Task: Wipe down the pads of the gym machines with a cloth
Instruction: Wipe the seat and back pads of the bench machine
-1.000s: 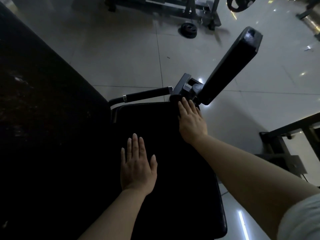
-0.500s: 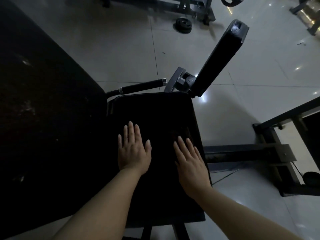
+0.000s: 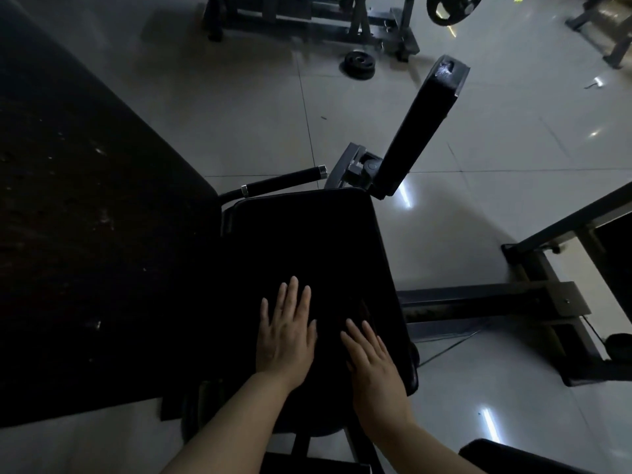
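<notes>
**Seat pad, two hands flat on it**

We list one black seat pad, dim and nearly featureless, running from the near edge toward the far handle. Our left hand lies palm down near the pad's near middle, fingers straight and slightly spread, grip released. Our right hand lies palm down just beside it, toward the pad's right edge, fingers straight, grip likewise released. We cannot make out a cloth under either palm in this light. Beyond the pad's far right corner a narrow arm pad tilts upward, its top end scuffed. A weight plate lies on the tiled floor. A dark mat fills the left.
</notes>
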The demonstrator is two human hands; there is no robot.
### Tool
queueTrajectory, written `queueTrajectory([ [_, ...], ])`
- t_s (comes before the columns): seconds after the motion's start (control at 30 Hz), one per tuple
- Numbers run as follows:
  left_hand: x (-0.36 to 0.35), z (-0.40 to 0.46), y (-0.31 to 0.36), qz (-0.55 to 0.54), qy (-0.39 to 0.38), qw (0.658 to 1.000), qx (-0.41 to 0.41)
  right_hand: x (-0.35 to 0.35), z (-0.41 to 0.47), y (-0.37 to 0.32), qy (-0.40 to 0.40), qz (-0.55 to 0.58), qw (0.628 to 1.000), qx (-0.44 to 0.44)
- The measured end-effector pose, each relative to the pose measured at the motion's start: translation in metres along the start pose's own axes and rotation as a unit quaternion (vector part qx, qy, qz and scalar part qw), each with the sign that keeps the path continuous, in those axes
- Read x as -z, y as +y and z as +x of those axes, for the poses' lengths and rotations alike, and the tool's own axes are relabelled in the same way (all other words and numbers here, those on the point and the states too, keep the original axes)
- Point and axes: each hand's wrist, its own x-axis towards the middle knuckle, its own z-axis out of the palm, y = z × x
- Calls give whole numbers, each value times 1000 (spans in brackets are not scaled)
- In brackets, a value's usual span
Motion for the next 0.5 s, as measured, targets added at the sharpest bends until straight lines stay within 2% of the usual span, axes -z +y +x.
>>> queueTrajectory([
  [0.07, -2, -11, 12, 9, -28, 999, -18, 2, 1, -10, 35, 69, 996, -44],
  [0.23, -10, -30, 35, -3, -35, 999, 3, 24, 5, -29, 27, 193, 973, -126],
  [0.3, -3, -32, 41, -17, -12, 1000, 1, 34, 4, -35, 21, 207, 969, -132],
  [0.43, 29, -36, 54, -45, -14, 998, -29, 63, -3, -41, 27, 209, 971, -115],
  [0.5, 48, -39, 57, -40, -17, 996, -74, 84, -7, -44, 21, 201, 974, -98],
])
